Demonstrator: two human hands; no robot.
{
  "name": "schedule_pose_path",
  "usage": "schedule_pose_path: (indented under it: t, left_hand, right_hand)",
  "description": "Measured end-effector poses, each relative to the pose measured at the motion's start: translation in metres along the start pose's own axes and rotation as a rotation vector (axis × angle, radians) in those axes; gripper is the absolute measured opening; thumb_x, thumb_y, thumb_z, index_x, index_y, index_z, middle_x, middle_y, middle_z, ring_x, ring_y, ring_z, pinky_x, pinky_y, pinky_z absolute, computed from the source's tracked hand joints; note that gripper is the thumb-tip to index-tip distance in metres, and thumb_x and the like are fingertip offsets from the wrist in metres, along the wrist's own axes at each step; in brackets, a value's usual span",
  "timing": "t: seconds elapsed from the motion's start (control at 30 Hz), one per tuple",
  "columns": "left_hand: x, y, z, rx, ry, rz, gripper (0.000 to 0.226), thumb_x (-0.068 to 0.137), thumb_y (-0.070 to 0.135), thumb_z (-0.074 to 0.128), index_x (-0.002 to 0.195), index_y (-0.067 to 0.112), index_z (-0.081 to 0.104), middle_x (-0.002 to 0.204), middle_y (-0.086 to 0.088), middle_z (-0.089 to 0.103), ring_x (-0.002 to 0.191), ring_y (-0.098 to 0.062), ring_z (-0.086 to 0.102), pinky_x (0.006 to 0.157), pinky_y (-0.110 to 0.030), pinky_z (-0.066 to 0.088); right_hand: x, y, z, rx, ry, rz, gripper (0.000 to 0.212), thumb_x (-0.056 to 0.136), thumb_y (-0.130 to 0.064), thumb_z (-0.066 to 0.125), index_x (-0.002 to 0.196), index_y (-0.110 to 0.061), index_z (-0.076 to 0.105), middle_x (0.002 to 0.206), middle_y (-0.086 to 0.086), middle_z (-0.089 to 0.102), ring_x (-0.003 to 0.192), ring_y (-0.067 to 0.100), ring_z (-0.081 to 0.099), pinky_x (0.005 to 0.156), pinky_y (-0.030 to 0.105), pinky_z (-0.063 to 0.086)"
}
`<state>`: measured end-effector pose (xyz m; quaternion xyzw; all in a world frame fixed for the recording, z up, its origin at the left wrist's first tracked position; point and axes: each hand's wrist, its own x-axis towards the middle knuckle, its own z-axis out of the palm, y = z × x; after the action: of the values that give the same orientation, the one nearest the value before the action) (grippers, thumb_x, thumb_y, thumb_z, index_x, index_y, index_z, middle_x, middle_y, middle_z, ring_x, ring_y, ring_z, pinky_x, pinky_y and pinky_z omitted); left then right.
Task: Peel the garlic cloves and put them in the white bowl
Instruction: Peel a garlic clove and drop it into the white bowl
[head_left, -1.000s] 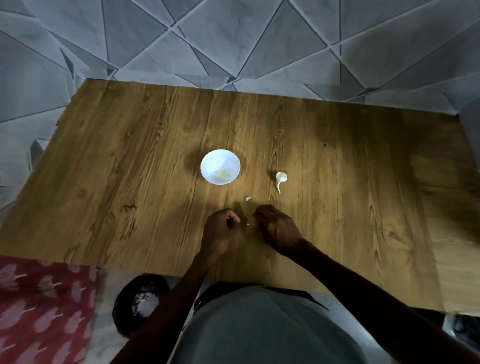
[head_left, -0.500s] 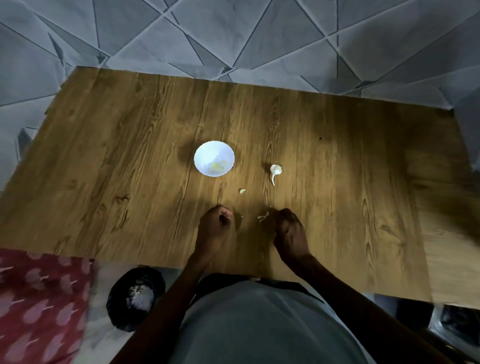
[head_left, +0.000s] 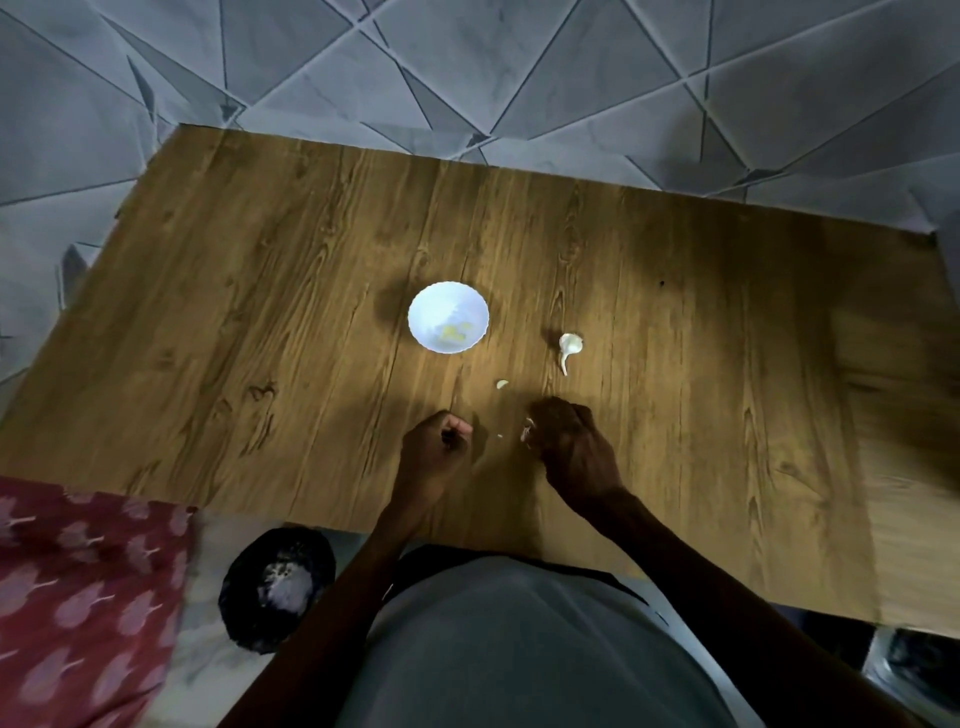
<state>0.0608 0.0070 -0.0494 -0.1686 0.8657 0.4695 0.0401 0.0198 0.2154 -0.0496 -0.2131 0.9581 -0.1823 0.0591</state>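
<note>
Nearest you, your grey shirt (head_left: 519, 649) fills the bottom of the view. A red patterned cloth (head_left: 78, 597) lies to your left, with a dark round object (head_left: 278, 587) beside it that is too dim to identify. Your forearms reach over the near edge of the wooden table (head_left: 260, 312). Your left hand (head_left: 434, 454) sits curled in a loose fist, and it is too dark to tell whether anything is inside. Your right hand (head_left: 574, 449) is near it, not touching, and its curled fingers pinch a pale scrap of garlic skin (head_left: 527, 434). A tiny pale fleck (head_left: 500, 436) lies on the wood between your hands. Just beyond them rests a single small garlic clove (head_left: 502, 384). Farther off to the right lies the rest of the garlic bulb (head_left: 570, 344), its stem pointing toward you. To its left stands the white bowl (head_left: 431, 306), holding a few yellowish peeled cloves (head_left: 454, 332). Past the table's far edge is a grey floor (head_left: 519, 62) tiled in triangles.
</note>
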Motion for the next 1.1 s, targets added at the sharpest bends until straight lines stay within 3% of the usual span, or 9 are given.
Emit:
schedule_pose_path:
  t: [0.2, 0.3, 0.4, 0.57, 0.67, 0.73, 0.93, 1.03, 1.1]
  left_hand:
    - [0.003, 0.001, 0.0, -0.022, -0.072, -0.013, 0.016, 0.087, 0.003, 0.061, 0.092, 0.015, 0.071, 0.091, 0.009, 0.07, 0.085, -0.001, 0.063, 0.08, -0.015, 0.047]
    - [0.003, 0.004, 0.0, -0.086, -0.102, -0.087, 0.016, 0.09, 0.004, 0.059, 0.092, 0.015, 0.071, 0.088, 0.007, 0.071, 0.074, -0.002, 0.063, 0.076, -0.017, 0.048]
    - [0.003, 0.017, 0.002, -0.446, -0.12, -0.312, 0.015, 0.096, 0.005, 0.054, 0.099, 0.004, 0.069, 0.089, -0.009, 0.07, 0.068, -0.009, 0.065, 0.067, -0.021, 0.053]
    - [0.01, 0.039, 0.007, -1.03, -0.169, -0.653, 0.029, 0.104, 0.016, 0.041, 0.106, 0.002, 0.065, 0.1, -0.016, 0.069, 0.087, -0.021, 0.066, 0.084, -0.029, 0.052]
    - [0.015, 0.053, 0.013, -1.36, -0.206, -0.871, 0.033, 0.102, 0.022, 0.042, 0.094, 0.004, 0.068, 0.083, -0.013, 0.072, 0.081, -0.02, 0.063, 0.081, -0.03, 0.048]
    - [0.017, 0.06, 0.015, -1.499, -0.268, -0.948, 0.034, 0.099, 0.023, 0.042, 0.095, 0.001, 0.068, 0.083, -0.014, 0.071, 0.085, -0.022, 0.061, 0.086, -0.03, 0.045]
    - [0.021, 0.069, 0.011, -1.605, -0.301, -0.938, 0.027, 0.076, 0.008, 0.048, 0.087, -0.002, 0.071, 0.085, -0.013, 0.07, 0.08, -0.023, 0.067, 0.075, -0.03, 0.056]
    - [0.025, 0.07, 0.013, -1.554, -0.237, -0.933, 0.022, 0.089, 0.006, 0.043, 0.084, 0.003, 0.064, 0.073, -0.009, 0.067, 0.07, -0.018, 0.064, 0.068, -0.025, 0.054]
    - [0.029, 0.067, 0.014, -1.552, -0.173, -0.914, 0.029, 0.096, 0.009, 0.038, 0.083, 0.002, 0.063, 0.07, -0.011, 0.069, 0.06, -0.021, 0.068, 0.06, -0.027, 0.056]
  right_hand:
    - [-0.007, -0.009, 0.011, -0.018, -0.009, -0.165, 0.029, 0.096, -0.014, 0.046, 0.113, -0.005, 0.067, 0.12, 0.014, 0.063, 0.097, 0.03, 0.062, 0.058, 0.038, 0.058]
    - [-0.005, 0.005, 0.013, -0.022, 0.053, -0.349, 0.063, 0.106, -0.029, 0.016, 0.1, 0.002, 0.07, 0.106, 0.018, 0.068, 0.088, 0.033, 0.063, 0.063, 0.037, 0.057]
    - [0.006, 0.01, 0.008, -0.074, 0.071, -0.407, 0.055, 0.105, -0.024, 0.023, 0.096, 0.003, 0.07, 0.099, 0.02, 0.068, 0.084, 0.035, 0.065, 0.065, 0.04, 0.058]
    - [0.018, -0.021, -0.008, 0.263, 0.15, -0.059, 0.019, 0.081, -0.001, 0.053, 0.087, -0.006, 0.07, 0.086, 0.008, 0.068, 0.076, 0.025, 0.065, 0.063, 0.033, 0.054]
    - [0.022, -0.059, -0.021, 0.596, 0.121, 0.075, 0.028, 0.072, 0.011, 0.058, 0.08, -0.01, 0.074, 0.08, 0.001, 0.072, 0.072, 0.012, 0.067, 0.065, 0.032, 0.056]
    - [0.024, -0.074, -0.027, 0.442, 0.045, 0.011, 0.027, 0.077, 0.005, 0.061, 0.088, -0.015, 0.076, 0.086, 0.002, 0.073, 0.076, 0.015, 0.068, 0.068, 0.031, 0.055]
    - [0.03, -0.082, -0.04, 0.012, 0.088, 0.004, 0.012, 0.085, -0.02, 0.065, 0.088, -0.027, 0.074, 0.083, -0.001, 0.073, 0.07, 0.018, 0.068, 0.059, 0.024, 0.046]
    - [0.032, -0.077, -0.049, 0.226, 0.101, 0.082, 0.019, 0.084, -0.024, 0.054, 0.079, -0.021, 0.072, 0.078, -0.002, 0.071, 0.069, 0.014, 0.066, 0.062, 0.03, 0.052]
    - [0.034, -0.064, -0.056, 0.424, 0.218, 0.163, 0.02, 0.083, -0.008, 0.058, 0.081, -0.018, 0.074, 0.078, -0.002, 0.073, 0.064, 0.007, 0.063, 0.06, 0.015, 0.049]
